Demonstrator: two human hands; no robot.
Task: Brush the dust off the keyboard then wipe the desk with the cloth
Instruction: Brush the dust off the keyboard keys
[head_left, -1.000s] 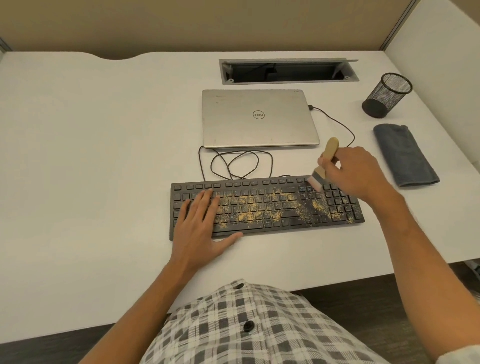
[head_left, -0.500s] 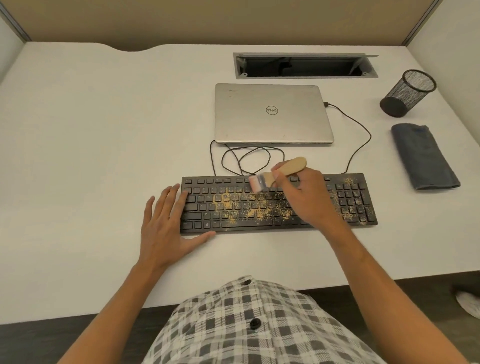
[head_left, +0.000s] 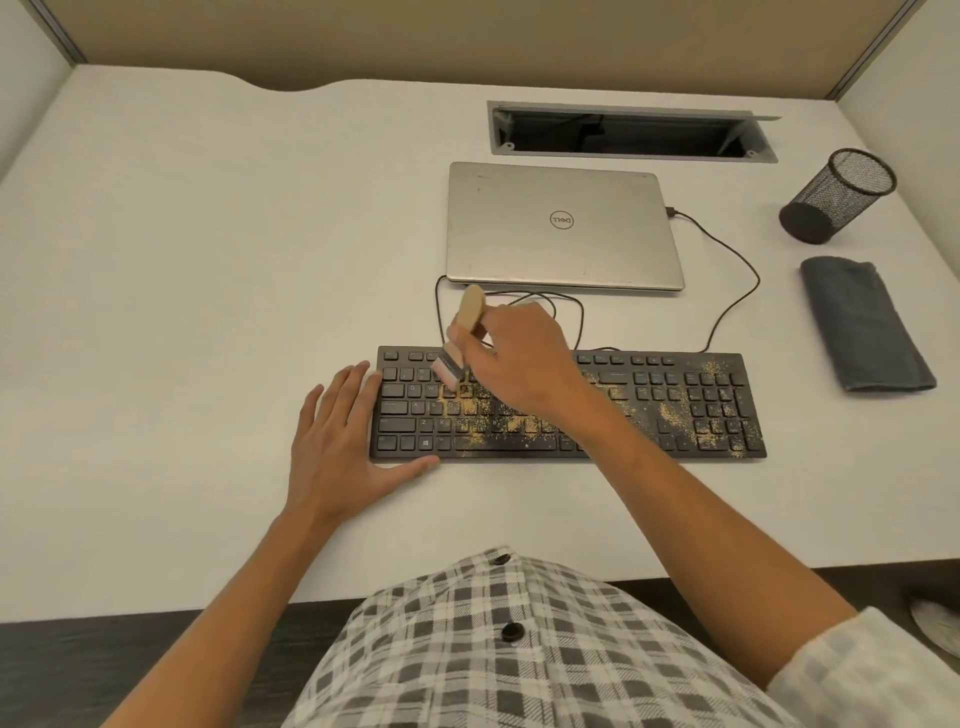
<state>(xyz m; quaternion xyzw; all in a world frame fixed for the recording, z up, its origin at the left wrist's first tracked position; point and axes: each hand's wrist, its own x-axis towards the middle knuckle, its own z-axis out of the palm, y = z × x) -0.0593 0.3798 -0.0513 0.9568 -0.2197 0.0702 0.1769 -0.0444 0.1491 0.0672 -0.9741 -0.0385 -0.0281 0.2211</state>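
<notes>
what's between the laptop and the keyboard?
In the head view, looped black cable lies on the desk between laptop and keyboard; the brush handle in the right hand overlaps it.

Bare white desk (head_left: 171, 291) lay wide open left of the keyboard (head_left: 675, 410). Behind it, looped cable (head_left: 571, 317) and closed laptop (head_left: 563, 228) crowded the way; folded cloth (head_left: 865, 327) and mesh cup (head_left: 836, 195) blocked the right.

keyboard (head_left: 675, 410) before laptop (head_left: 563, 228), cloth (head_left: 865, 325) right, mesh cup (head_left: 836, 197) seemingly behind it
</notes>
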